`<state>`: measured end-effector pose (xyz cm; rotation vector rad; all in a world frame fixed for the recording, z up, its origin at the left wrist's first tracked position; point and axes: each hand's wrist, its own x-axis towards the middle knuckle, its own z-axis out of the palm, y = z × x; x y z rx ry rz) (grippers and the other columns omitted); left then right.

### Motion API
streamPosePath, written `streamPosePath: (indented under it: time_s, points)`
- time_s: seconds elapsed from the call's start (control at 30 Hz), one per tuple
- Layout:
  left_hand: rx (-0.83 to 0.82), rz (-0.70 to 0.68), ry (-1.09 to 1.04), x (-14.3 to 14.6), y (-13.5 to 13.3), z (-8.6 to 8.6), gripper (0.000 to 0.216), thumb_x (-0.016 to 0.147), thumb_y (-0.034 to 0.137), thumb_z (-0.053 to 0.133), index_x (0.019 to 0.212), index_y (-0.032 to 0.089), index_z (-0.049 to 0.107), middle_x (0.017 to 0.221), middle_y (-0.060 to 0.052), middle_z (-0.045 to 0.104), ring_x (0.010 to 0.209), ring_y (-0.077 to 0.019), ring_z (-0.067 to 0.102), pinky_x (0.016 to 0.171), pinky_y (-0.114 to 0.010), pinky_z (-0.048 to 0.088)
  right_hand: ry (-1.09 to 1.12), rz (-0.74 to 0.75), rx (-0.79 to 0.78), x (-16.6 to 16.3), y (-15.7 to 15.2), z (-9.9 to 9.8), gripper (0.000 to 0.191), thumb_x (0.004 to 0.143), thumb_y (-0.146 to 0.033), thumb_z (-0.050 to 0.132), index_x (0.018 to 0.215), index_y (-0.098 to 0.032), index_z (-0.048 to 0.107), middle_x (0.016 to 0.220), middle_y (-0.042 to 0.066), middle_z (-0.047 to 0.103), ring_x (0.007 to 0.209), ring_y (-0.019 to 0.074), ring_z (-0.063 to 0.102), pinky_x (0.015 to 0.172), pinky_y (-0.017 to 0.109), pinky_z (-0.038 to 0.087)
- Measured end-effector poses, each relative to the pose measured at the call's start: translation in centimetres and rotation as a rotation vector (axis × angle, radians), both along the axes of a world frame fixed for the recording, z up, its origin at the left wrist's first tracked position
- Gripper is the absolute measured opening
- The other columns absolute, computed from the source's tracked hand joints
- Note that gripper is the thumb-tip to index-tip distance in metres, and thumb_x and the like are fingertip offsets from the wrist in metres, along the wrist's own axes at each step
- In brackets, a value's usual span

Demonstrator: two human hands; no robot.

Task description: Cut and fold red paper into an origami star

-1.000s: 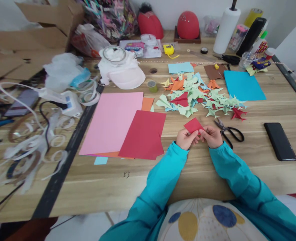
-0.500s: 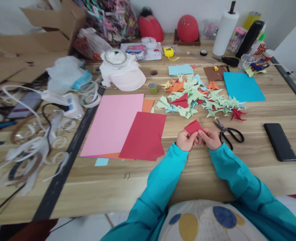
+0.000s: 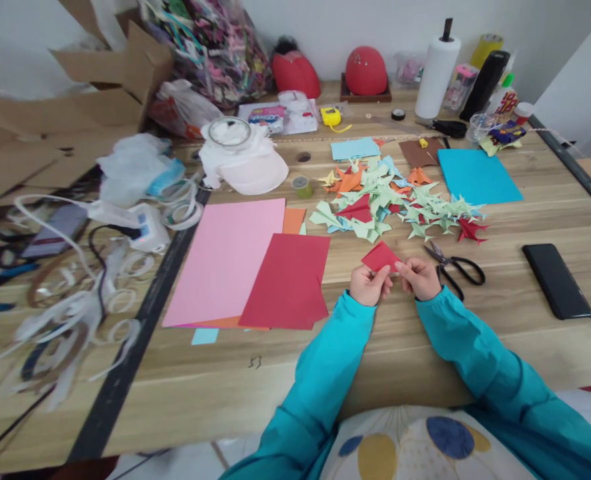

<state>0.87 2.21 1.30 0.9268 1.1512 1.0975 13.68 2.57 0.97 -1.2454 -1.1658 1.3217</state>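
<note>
A small red paper square (image 3: 379, 256) is held just above the wooden table (image 3: 385, 347) by both my hands. My left hand (image 3: 368, 285) pinches its lower left edge, fingers closed. My right hand (image 3: 420, 277) pinches its lower right edge, fingers closed too. Both arms are in teal sleeves. Black scissors (image 3: 453, 267) lie just right of my right hand. A pile of folded paper shapes (image 3: 395, 200) in green, orange and red lies beyond the hands.
Pink sheet (image 3: 225, 257) and red sheet (image 3: 288, 280) lie left of my hands, a blue sheet (image 3: 477, 176) at the back right. A black phone (image 3: 555, 280) lies at right. Tape rolls (image 3: 120, 267), bags, cardboard and a paper towel roll (image 3: 436, 67) crowd the left and back.
The view has tilted down a little, so everything sits lower in the frame. My hands keep hold of the red square, which has turned slightly between them.
</note>
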Motion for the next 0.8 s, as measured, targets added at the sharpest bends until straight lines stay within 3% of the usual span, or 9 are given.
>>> streamPosePath:
  time_s: [0.4,0.53,0.8]
  points:
    - [0.003,0.046,-0.054,-0.3,0.5,-0.9,0.042,0.058,0.052,0.065,0.054,0.011,0.055,0.039,0.001,0.052,0.026,-0.007,0.041,0.026,-0.019,0.03,0.178,-0.115,-0.098,0.4,0.4,-0.9,0.044,0.072,-0.054,0.054,0.05,-0.016,0.049,0.03,-0.003,0.047,0.023,0.0063,0.037,0.024,0.017,0.024]
    - [0.013,-0.018,-0.026,0.0,0.2,-1.1,0.043,0.061,0.051,0.063,0.048,0.011,0.054,0.035,0.0,0.049,0.026,-0.0068,0.041,0.027,-0.019,0.03,0.084,0.056,-0.05,0.1,0.2,-0.6,0.041,0.07,-0.052,0.057,0.053,-0.015,0.049,0.038,-0.002,0.054,0.029,0.0063,0.045,0.03,0.016,0.033]
    - [-0.066,-0.214,-0.113,0.0,0.2,-1.4,0.033,0.061,0.043,0.064,0.06,0.011,0.054,0.04,0.002,0.052,0.027,-0.006,0.041,0.026,-0.017,0.026,0.05,0.211,-0.077,0.5,0.2,-0.4,0.042,0.069,-0.053,0.058,0.051,-0.015,0.049,0.032,-0.005,0.046,0.026,0.004,0.037,0.028,0.015,0.026]
